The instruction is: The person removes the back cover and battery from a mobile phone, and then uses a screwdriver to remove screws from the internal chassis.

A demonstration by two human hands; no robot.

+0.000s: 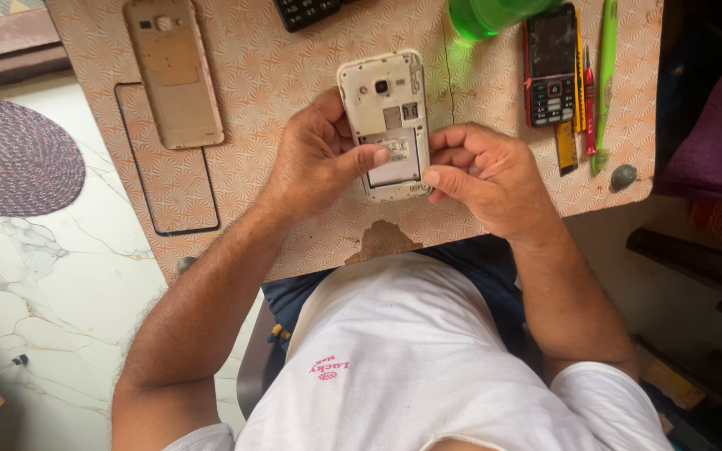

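Two hands meet over the patterned surface (294,50): the left hand (315,159) grips an open-backed white phone (386,125), thumb across its battery, hiding the left edge; the right hand (486,171) pinches its right side. A green bottle (486,15) and dark keypad (307,10) are cut off above.

The person wears a white short-sleeved cotton T-shirt (428,367) with a small red printed mark on the chest, and dark blue trousers (478,259) show below its hem. Both forearms are bare and hairy. The left hand (315,159) and right hand (486,171) carry no rings, watch or gloves.
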